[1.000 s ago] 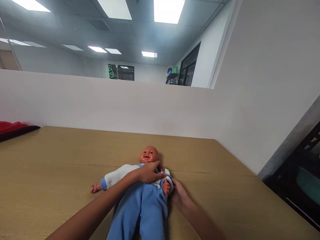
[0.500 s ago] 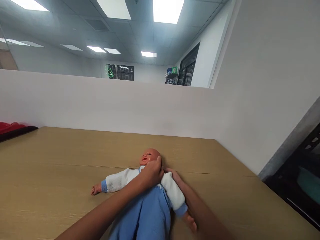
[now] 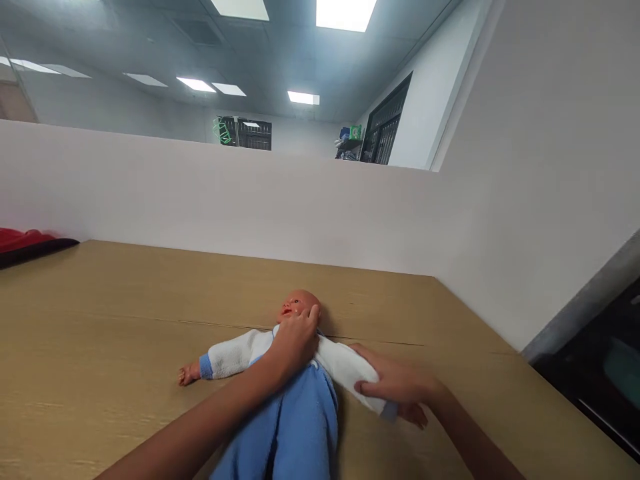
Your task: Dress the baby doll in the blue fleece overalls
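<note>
A baby doll (image 3: pixel 306 413) lies on its back on the table, dressed in a white top and blue trousers, its head turned towards the left. My left hand (image 3: pixel 296 339) is closed at its neck and upper chest, with fingertips against the cheek; what lies under the palm is hidden. Around the white sleeve (image 3: pixel 343 363) on the doll's right-side arm, my right hand (image 3: pixel 387 379) is closed, thumb on the near side, and the doll's small hand pokes out below. The other doll arm stretches out to the left, untouched.
The brown table (image 3: pixel 125 287) has seams across its top and meets a low white wall (image 3: pixel 250 200) at the back. A red cloth item with a black edge (image 3: pixel 35 243) sits at the far left. Something dark (image 3: pixel 600 360) stands beyond the right edge.
My right hand has slid from the doll's shoulder down its sleeve, and that arm now points further outward to the right. My left hand stays at the neck. The view has shifted slightly.
</note>
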The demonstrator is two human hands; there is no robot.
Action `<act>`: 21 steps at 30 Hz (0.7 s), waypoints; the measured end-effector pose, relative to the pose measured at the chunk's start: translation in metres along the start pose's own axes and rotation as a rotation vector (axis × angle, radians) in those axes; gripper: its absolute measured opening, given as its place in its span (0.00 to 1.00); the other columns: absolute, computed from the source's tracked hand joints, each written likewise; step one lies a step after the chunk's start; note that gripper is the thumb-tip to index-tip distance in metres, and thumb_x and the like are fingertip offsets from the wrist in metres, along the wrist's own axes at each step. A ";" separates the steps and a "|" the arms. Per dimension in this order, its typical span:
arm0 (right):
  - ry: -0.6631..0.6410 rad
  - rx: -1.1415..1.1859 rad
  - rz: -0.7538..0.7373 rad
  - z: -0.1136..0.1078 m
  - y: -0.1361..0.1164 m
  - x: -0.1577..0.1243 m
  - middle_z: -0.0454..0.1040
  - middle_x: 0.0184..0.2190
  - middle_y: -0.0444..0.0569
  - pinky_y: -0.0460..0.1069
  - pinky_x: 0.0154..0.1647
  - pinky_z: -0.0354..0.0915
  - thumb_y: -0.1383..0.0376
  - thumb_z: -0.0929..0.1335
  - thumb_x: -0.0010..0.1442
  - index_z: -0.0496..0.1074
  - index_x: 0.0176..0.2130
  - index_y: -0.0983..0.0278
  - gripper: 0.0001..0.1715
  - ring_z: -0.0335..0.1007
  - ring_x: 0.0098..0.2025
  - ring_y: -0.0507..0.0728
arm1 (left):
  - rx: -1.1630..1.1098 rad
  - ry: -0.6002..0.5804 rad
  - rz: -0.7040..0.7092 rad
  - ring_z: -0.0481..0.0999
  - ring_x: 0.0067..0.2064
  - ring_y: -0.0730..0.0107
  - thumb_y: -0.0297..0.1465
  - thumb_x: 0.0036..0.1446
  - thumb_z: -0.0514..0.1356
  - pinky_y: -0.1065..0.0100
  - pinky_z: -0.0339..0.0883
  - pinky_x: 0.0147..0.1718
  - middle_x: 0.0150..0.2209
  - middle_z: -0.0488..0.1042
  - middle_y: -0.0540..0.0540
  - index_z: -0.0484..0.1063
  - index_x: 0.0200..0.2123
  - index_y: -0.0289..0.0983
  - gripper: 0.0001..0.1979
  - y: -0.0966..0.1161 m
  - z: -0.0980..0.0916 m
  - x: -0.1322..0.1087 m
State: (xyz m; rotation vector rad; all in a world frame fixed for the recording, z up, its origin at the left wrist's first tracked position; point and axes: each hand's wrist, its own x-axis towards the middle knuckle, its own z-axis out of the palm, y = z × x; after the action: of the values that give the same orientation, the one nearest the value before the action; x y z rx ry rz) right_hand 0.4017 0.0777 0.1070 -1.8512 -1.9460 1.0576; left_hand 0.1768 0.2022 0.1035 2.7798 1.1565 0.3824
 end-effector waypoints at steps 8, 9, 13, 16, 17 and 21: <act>-0.020 -0.179 -0.038 -0.022 -0.004 0.010 0.84 0.50 0.48 0.53 0.45 0.69 0.62 0.70 0.55 0.78 0.57 0.56 0.30 0.79 0.46 0.65 | 0.012 0.084 0.046 0.77 0.59 0.40 0.26 0.68 0.56 0.42 0.67 0.60 0.51 0.81 0.30 0.72 0.53 0.33 0.12 -0.001 -0.012 -0.009; -0.004 -0.180 -0.035 -0.021 0.000 0.011 0.84 0.51 0.49 0.54 0.47 0.70 0.61 0.70 0.55 0.77 0.58 0.56 0.30 0.79 0.48 0.65 | -0.003 0.098 0.065 0.75 0.61 0.41 0.30 0.70 0.56 0.43 0.66 0.62 0.54 0.80 0.31 0.71 0.54 0.34 0.13 -0.005 -0.013 -0.016; 0.105 -0.150 -0.065 -0.011 0.021 0.009 0.81 0.57 0.53 0.58 0.58 0.70 0.57 0.71 0.59 0.76 0.60 0.61 0.31 0.77 0.55 0.67 | -0.288 0.253 0.128 0.66 0.68 0.50 0.40 0.74 0.53 0.49 0.60 0.68 0.65 0.68 0.37 0.66 0.60 0.41 0.17 -0.033 -0.009 -0.055; 0.324 -0.212 -0.092 0.008 0.027 0.001 0.77 0.60 0.57 0.63 0.64 0.65 0.55 0.71 0.62 0.74 0.62 0.61 0.31 0.72 0.60 0.70 | -0.518 0.317 0.024 0.67 0.65 0.51 0.42 0.74 0.52 0.49 0.59 0.66 0.62 0.69 0.39 0.68 0.57 0.44 0.15 -0.060 0.000 -0.093; 0.422 -0.256 -0.102 0.017 0.023 -0.002 0.76 0.62 0.58 0.65 0.66 0.63 0.55 0.70 0.63 0.73 0.62 0.60 0.30 0.70 0.63 0.70 | -0.580 0.298 -0.036 0.68 0.63 0.50 0.43 0.73 0.52 0.49 0.60 0.65 0.60 0.70 0.40 0.68 0.55 0.44 0.15 -0.067 0.002 -0.104; 0.567 -0.157 -0.187 0.061 -0.009 -0.008 0.78 0.56 0.52 0.62 0.65 0.62 0.57 0.64 0.72 0.76 0.55 0.56 0.17 0.71 0.59 0.65 | -0.862 0.085 -0.250 0.72 0.53 0.50 0.50 0.71 0.51 0.53 0.63 0.57 0.48 0.74 0.43 0.70 0.48 0.42 0.19 -0.085 0.007 -0.137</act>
State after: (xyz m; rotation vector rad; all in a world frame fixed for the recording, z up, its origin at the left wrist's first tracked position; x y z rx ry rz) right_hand 0.3577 0.0514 0.0720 -1.7479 -1.8343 0.2806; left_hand 0.0275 0.1649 0.0546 1.8728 1.0057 0.7562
